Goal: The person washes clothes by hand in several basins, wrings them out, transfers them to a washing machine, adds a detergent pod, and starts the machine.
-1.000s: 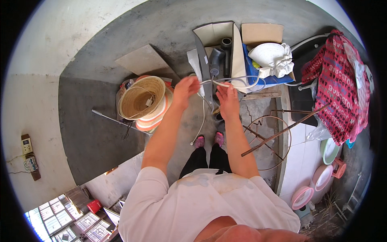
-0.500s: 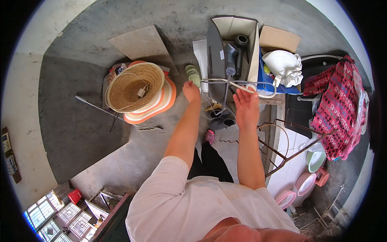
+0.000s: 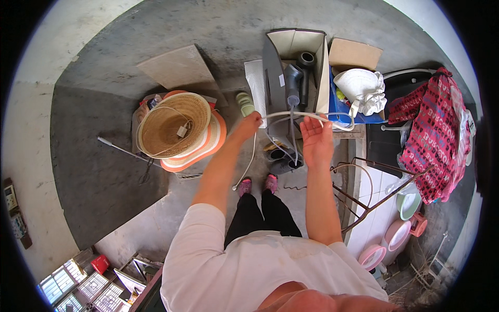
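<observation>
A pale cable (image 3: 291,113) stretches between my two hands at about the middle of the view. My left hand (image 3: 250,124) is closed on it, and a loose end hangs from there toward the floor beside my left foot. My right hand (image 3: 317,141) faces palm up, fingers mostly extended, with the cable caught across the fingers and by the thumb. Past this hand the cable bends in a loop beside a blue box (image 3: 358,118). Grey cord (image 3: 292,125) hangs just beyond my hands, below dark grey tube-shaped pieces (image 3: 294,82) in an open tall box (image 3: 325,78).
Straw hats (image 3: 174,125) are stacked on the left. A white cloth hat (image 3: 361,88) lies in the blue box. To the right are a rusty metal frame (image 3: 366,208), a red patterned cloth (image 3: 434,140) and pink basins (image 3: 396,235). Dark shoes (image 3: 285,165) stand ahead of my feet.
My left hand has moved slightly right and down and is now closed on the cable, whose loose end hangs below it. The right hand stays nearly in place. Both my feet now show.
</observation>
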`<state>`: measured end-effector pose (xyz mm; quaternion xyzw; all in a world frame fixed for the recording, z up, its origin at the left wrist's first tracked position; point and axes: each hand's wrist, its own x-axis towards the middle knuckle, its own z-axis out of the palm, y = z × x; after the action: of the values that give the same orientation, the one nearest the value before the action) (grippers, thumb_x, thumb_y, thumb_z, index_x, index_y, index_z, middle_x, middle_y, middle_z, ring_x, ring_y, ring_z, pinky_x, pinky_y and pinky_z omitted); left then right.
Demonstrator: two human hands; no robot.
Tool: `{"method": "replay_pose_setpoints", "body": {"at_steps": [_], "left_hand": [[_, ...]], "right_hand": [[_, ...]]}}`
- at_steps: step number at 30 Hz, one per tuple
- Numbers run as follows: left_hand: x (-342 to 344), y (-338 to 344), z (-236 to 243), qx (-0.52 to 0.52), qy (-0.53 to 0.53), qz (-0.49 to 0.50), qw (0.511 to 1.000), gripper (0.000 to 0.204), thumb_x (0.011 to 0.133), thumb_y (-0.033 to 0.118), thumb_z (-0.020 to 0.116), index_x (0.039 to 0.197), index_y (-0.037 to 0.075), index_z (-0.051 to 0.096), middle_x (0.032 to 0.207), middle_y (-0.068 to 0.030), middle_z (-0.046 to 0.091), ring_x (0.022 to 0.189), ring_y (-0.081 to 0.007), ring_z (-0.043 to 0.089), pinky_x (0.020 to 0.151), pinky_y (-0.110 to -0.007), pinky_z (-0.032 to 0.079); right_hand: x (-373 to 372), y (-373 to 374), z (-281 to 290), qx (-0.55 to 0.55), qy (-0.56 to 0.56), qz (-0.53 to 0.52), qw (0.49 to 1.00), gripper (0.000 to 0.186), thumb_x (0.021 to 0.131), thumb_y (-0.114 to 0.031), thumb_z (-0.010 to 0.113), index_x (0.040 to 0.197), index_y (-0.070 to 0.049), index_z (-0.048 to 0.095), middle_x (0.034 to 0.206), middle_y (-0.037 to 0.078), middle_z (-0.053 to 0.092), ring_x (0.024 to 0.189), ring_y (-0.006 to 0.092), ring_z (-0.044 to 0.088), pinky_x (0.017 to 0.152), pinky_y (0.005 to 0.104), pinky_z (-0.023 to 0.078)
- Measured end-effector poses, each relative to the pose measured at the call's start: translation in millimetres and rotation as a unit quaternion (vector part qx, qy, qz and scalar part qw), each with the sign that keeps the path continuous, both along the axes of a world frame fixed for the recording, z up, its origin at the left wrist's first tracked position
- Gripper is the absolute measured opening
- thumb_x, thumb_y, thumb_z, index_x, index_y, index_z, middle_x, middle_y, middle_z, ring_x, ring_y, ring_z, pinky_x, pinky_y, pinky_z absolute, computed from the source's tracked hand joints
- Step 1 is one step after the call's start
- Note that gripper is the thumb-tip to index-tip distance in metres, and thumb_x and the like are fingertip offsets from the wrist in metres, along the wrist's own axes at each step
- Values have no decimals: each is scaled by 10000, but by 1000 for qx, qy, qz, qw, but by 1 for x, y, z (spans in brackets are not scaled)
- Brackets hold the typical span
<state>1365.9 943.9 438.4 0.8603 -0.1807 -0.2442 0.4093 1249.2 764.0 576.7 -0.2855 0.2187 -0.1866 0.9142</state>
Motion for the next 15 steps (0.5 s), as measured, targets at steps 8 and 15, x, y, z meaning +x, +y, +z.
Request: {"method": "replay_pose_setpoints", "body": {"at_steps": [8,15], "left_hand": [[-4,28,156,-79,35,179,980,215,776,178,551,923,20,545,766,-100,599,701,-189,579,646,-303,450],[-80,57,205,-169,-136,140,966,303,810,190,515,1061,22,498,856,-58,575,701,-135,533,595,-264,443]], "right_hand": [[-17,57,-5,-106,65,172,977,392,865,-212,500,1200,-50,377,1163,97,487,1059,225,489,898,353,391],[-29,138,3,-292,22,443,847,313,881,-208,464,1145,-42,433,1077,68,526,993,163,511,840,302,424]]}}
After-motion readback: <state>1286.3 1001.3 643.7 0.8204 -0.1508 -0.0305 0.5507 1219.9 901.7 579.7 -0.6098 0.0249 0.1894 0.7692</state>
